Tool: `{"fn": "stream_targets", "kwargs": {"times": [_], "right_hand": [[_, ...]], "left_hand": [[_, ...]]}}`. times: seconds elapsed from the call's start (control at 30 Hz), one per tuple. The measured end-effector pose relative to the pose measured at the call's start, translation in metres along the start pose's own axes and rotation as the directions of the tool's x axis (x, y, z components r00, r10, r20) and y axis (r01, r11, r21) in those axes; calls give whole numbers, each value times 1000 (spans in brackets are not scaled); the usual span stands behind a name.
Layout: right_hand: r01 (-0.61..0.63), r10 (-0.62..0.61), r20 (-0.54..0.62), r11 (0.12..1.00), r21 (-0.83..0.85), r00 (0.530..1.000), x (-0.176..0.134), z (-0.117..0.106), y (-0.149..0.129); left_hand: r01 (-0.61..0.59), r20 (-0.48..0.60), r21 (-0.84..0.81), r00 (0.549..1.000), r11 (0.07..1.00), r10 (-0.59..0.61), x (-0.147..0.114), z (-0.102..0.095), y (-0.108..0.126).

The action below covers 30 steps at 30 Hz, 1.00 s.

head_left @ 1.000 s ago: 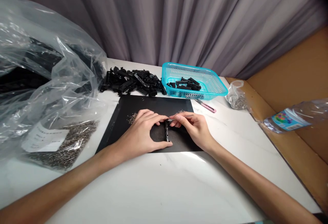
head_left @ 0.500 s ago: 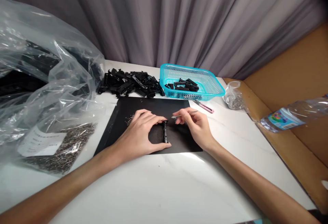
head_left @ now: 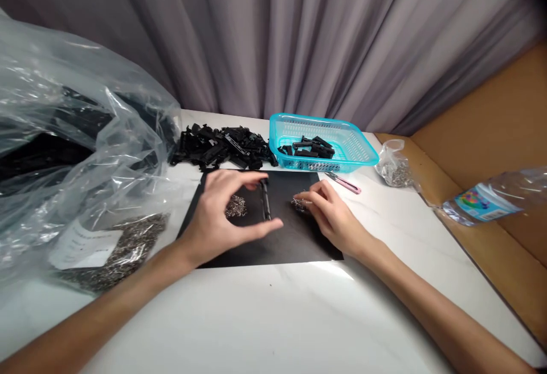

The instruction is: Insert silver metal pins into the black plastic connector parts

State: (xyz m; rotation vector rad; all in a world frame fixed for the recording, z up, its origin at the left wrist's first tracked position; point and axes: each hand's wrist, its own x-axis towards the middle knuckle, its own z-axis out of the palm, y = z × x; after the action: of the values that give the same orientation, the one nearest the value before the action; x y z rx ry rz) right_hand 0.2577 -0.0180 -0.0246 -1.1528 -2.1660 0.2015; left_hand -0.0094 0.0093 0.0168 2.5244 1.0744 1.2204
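My left hand (head_left: 217,214) grips a narrow black plastic part (head_left: 265,200) at its two ends, thumb at the near end and fingers at the far one. It is held above a black mat (head_left: 273,246). A heap of tiny metal pieces (head_left: 236,207) lies on the mat, partly behind that hand. At the mat's right side, my right hand (head_left: 331,211) has its fingers bent together over a second small heap of metal pieces (head_left: 298,203). What those fingertips pinch is too small to make out.
Behind the mat stand a pile of black plastic parts (head_left: 222,146) and a blue basket (head_left: 363,154) with similar parts. A pink-handled tool (head_left: 346,185) lies before the basket. Clear bags (head_left: 137,243) fill the left; a small bag (head_left: 395,169) and plastic bottle (head_left: 491,203) are right.
My left hand has lifted the black part and moved slightly left. My right hand has turned and reached down to the right heap; the thin pale tool it held no longer shows clearly.
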Motion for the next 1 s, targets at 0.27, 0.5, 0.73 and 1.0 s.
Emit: {"fn": "stream_targets", "kwargs": {"times": [0.27,0.5,0.73,1.0], "right_hand": [[100,-85,176,992,-75,981,-2,20,-40],[-75,65,59,978,195,996,3,22,-59],[-216,214,36,936,278,976,5,23,-65],[-144,156,-15,942,304,988,6,25,-66]], "left_hand": [[105,-208,119,975,987,-78,17,-24,-31],[6,30,129,999,992,-10,0,-5,-26],[-210,127,124,973,970,195,-10,-1,-17],[-245,130,93,964,965,232,-12,0,-13]]}}
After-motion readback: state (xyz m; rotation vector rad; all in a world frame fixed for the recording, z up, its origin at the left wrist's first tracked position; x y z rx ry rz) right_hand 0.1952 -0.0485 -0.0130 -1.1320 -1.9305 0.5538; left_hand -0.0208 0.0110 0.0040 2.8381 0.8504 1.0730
